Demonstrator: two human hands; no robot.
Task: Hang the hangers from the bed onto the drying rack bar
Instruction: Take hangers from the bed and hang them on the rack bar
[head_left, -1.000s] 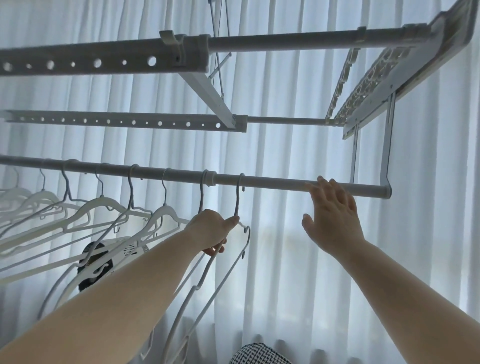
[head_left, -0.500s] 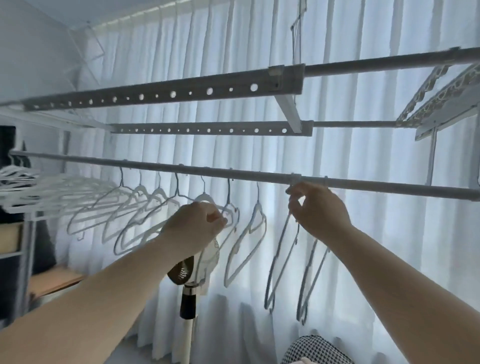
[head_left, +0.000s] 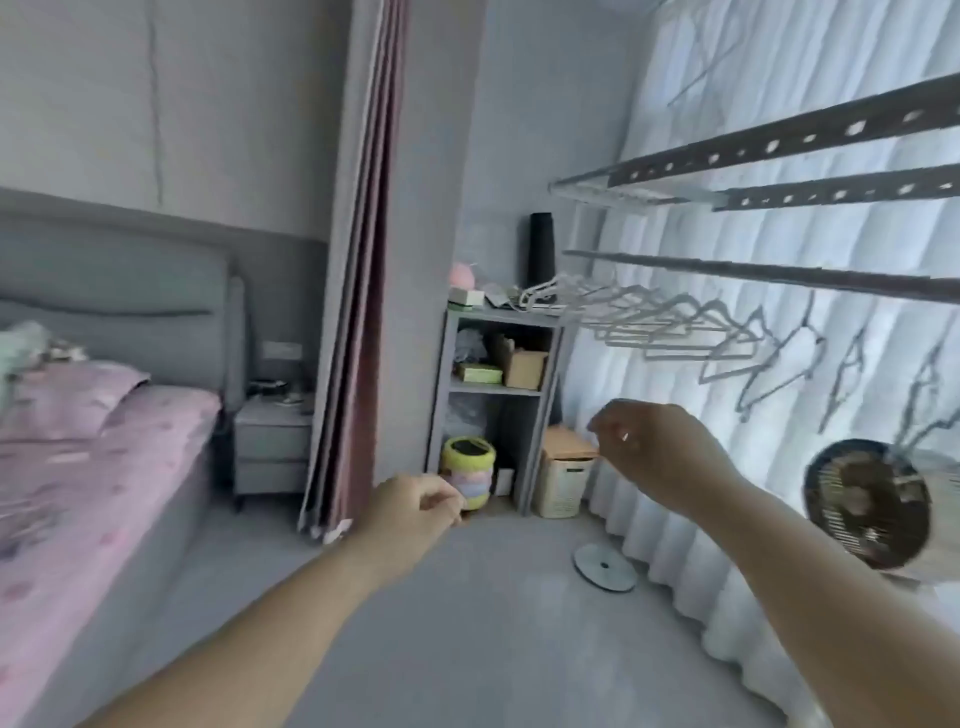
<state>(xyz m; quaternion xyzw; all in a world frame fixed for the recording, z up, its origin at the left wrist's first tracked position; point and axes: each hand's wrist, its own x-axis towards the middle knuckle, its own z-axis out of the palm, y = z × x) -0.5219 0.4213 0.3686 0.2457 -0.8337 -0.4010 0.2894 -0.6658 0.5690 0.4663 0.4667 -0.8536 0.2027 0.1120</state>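
Note:
The drying rack bar (head_left: 769, 273) runs across the upper right in front of a white curtain. Several white hangers (head_left: 675, 332) hang from it, bunched at its left end and spaced out further right. My left hand (head_left: 415, 506) is low in the middle of the view, fingers loosely curled, holding nothing. My right hand (head_left: 654, 447) is raised below the bar, fingers loosely curled, also holding nothing, apart from the hangers. The bed (head_left: 78, 447) with pink bedding lies at the left; no hangers show on the part in view.
A grey shelf unit (head_left: 498, 395) with boxes stands against the wall between a folded curtain (head_left: 358, 291) and the rack. A fan (head_left: 867, 504) on a round base (head_left: 605, 566) stands at the right. A nightstand (head_left: 272, 441) sits beside the bed. Grey floor lies ahead.
The view has swung left from the rack toward the bed. Both hands have come off the hangers and the bar and dropped lower, holding nothing.

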